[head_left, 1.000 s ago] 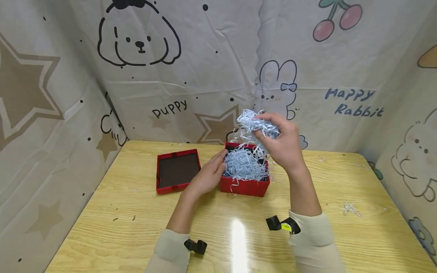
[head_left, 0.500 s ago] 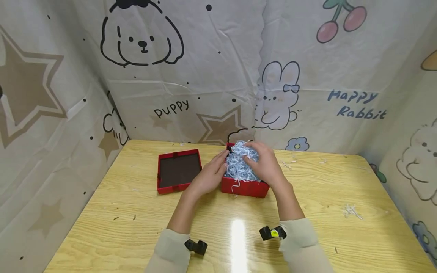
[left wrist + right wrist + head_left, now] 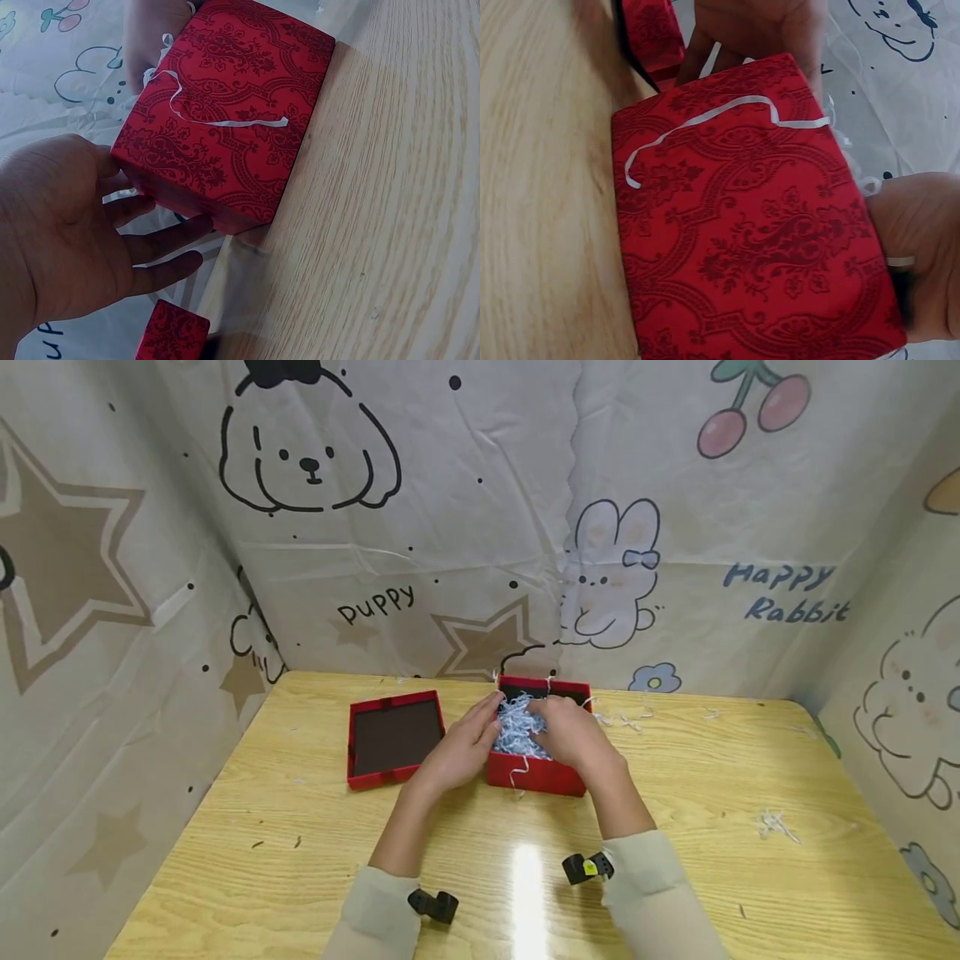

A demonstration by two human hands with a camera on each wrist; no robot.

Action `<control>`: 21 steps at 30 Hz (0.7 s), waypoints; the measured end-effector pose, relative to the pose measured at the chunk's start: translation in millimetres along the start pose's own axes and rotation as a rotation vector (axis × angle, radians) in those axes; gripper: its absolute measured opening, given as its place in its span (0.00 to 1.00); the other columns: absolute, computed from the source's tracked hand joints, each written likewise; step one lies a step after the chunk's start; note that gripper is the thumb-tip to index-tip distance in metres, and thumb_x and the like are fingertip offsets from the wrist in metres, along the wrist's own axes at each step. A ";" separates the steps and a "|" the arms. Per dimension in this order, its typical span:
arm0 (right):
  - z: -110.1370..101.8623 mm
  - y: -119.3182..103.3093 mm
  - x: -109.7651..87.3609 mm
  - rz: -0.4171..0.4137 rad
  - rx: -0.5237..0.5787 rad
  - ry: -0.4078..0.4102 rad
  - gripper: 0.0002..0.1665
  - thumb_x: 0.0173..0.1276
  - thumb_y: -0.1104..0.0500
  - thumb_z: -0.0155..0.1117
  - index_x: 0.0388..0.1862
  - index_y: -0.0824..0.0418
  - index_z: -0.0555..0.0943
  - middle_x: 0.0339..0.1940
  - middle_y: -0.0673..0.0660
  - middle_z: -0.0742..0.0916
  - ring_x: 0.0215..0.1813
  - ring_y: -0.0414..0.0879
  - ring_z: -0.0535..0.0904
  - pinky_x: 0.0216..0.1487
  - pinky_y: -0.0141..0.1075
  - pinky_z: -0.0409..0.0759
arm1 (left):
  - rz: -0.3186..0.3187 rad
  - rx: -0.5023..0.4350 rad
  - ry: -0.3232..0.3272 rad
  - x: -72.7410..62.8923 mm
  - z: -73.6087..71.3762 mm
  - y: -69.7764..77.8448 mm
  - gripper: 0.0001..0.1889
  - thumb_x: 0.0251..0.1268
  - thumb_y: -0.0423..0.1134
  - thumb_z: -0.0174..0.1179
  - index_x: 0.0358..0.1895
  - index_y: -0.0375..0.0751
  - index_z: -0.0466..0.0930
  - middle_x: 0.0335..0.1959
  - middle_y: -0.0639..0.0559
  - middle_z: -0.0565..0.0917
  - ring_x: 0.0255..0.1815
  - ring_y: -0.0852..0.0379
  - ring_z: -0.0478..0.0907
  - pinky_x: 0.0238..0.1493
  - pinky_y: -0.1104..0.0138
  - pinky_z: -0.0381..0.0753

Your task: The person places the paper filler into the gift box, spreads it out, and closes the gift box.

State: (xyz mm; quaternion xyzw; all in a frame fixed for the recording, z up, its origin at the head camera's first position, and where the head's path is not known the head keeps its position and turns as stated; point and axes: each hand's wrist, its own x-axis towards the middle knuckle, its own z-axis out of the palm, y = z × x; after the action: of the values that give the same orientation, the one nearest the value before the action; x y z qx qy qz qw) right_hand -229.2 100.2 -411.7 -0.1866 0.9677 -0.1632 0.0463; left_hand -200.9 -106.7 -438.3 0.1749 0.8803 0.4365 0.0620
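A red patterned box (image 3: pixel 536 775) stands on the table with its top uncovered and its dark inside showing at the back. Light-blue shredded paper (image 3: pixel 517 727) fills its left part. My left hand (image 3: pixel 461 745) rests its fairly straight fingers along the box's left side; in the left wrist view those fingers (image 3: pixel 169 241) touch the wall. My right hand (image 3: pixel 573 735) reaches into the box from the right, thumb and forefinger around some of the shredded paper, its other fingers hidden. One white strand (image 3: pixel 727 109) hangs down the box's front.
The red box lid (image 3: pixel 396 735) lies left of the box with its dark inside up. White paper scraps (image 3: pixel 777 825) lie at the right of the table (image 3: pixel 712 760), with more strands just beside the box. A printed cloth (image 3: pixel 480 527) hangs behind and at both sides.
My right hand has come down from above the box, carrying a clump of shredded paper into it. The heap now sits lower. More strands lie right of the box. The left hand stays put.
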 end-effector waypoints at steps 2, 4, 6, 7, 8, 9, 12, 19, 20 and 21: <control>-2.8 1.0 -4.3 -0.010 0.047 0.008 0.28 0.71 0.59 0.74 0.68 0.64 0.83 0.64 0.66 0.85 0.65 0.61 0.82 0.66 0.56 0.82 | 0.007 -0.002 0.001 -0.5 0.5 -0.3 0.30 0.89 0.45 0.44 0.87 0.47 0.53 0.87 0.50 0.55 0.87 0.49 0.51 0.84 0.49 0.53; -7.7 2.7 -10.6 -0.020 0.108 0.018 0.29 0.71 0.57 0.74 0.69 0.64 0.82 0.66 0.66 0.84 0.67 0.62 0.80 0.68 0.57 0.80 | 0.009 -0.005 0.000 -1.1 0.7 -0.4 0.30 0.89 0.46 0.43 0.87 0.48 0.53 0.87 0.50 0.54 0.87 0.49 0.50 0.84 0.49 0.53; -14.5 5.5 -17.1 -0.037 0.169 0.033 0.30 0.72 0.55 0.74 0.70 0.62 0.81 0.70 0.66 0.81 0.70 0.63 0.77 0.71 0.59 0.77 | 0.010 -0.007 0.000 -1.4 0.6 -0.6 0.30 0.89 0.46 0.43 0.87 0.49 0.52 0.88 0.50 0.54 0.87 0.49 0.50 0.84 0.48 0.52; -18.7 7.2 -20.9 -0.043 0.197 0.041 0.31 0.72 0.53 0.73 0.71 0.61 0.80 0.72 0.66 0.79 0.72 0.64 0.75 0.72 0.61 0.75 | 0.008 -0.007 0.000 -1.4 0.6 -0.7 0.30 0.89 0.47 0.43 0.87 0.50 0.52 0.88 0.51 0.53 0.87 0.49 0.49 0.84 0.48 0.52; -23.2 9.0 -24.6 -0.047 0.221 0.048 0.32 0.72 0.52 0.74 0.72 0.60 0.80 0.74 0.66 0.78 0.74 0.64 0.73 0.73 0.63 0.73 | 0.007 -0.007 0.000 -1.5 0.6 -0.6 0.30 0.89 0.47 0.43 0.87 0.50 0.52 0.88 0.52 0.53 0.87 0.50 0.49 0.84 0.49 0.52; -28.1 11.3 -28.2 -0.050 0.242 0.057 0.34 0.72 0.50 0.74 0.73 0.59 0.79 0.75 0.65 0.77 0.75 0.64 0.71 0.73 0.64 0.72 | 0.007 -0.005 -0.001 -1.5 0.6 -0.7 0.30 0.89 0.47 0.43 0.87 0.50 0.52 0.88 0.52 0.53 0.87 0.50 0.49 0.84 0.49 0.52; -42.5 23.2 -39.0 -0.050 0.315 0.084 0.38 0.71 0.46 0.75 0.76 0.56 0.76 0.77 0.64 0.75 0.77 0.65 0.68 0.73 0.66 0.70 | 0.016 0.004 0.005 -1.2 1.1 -1.6 0.31 0.89 0.46 0.44 0.87 0.48 0.53 0.88 0.53 0.53 0.87 0.49 0.49 0.84 0.50 0.52; -50.3 92.7 -64.8 0.119 0.407 0.250 0.39 0.76 0.47 0.70 0.80 0.60 0.70 0.78 0.68 0.72 0.77 0.71 0.66 0.72 0.67 0.71 | 0.032 0.013 0.010 -1.8 5.4 -5.8 0.31 0.89 0.45 0.44 0.87 0.47 0.52 0.88 0.52 0.52 0.88 0.48 0.49 0.84 0.49 0.52; -46.6 104.4 -67.2 0.153 0.405 0.275 0.41 0.76 0.47 0.70 0.81 0.61 0.68 0.78 0.70 0.71 0.77 0.72 0.66 0.71 0.69 0.71 | 0.030 0.015 0.012 -2.4 5.9 -6.4 0.31 0.89 0.45 0.44 0.87 0.47 0.52 0.88 0.53 0.52 0.88 0.48 0.49 0.84 0.49 0.52; -41.8 115.8 -69.0 0.183 0.402 0.294 0.44 0.76 0.46 0.70 0.83 0.61 0.65 0.79 0.72 0.69 0.77 0.74 0.65 0.70 0.70 0.70 | 0.028 0.017 0.013 -3.2 6.2 -7.0 0.31 0.88 0.46 0.45 0.87 0.48 0.52 0.88 0.53 0.52 0.88 0.47 0.49 0.84 0.49 0.52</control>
State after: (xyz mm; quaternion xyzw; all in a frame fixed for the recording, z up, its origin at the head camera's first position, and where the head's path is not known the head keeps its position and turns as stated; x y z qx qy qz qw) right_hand -211.6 240.2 -408.9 -0.0598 0.9251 -0.3724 -0.0442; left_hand -198.1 -107.1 -447.8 0.1847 0.8819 0.4311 0.0485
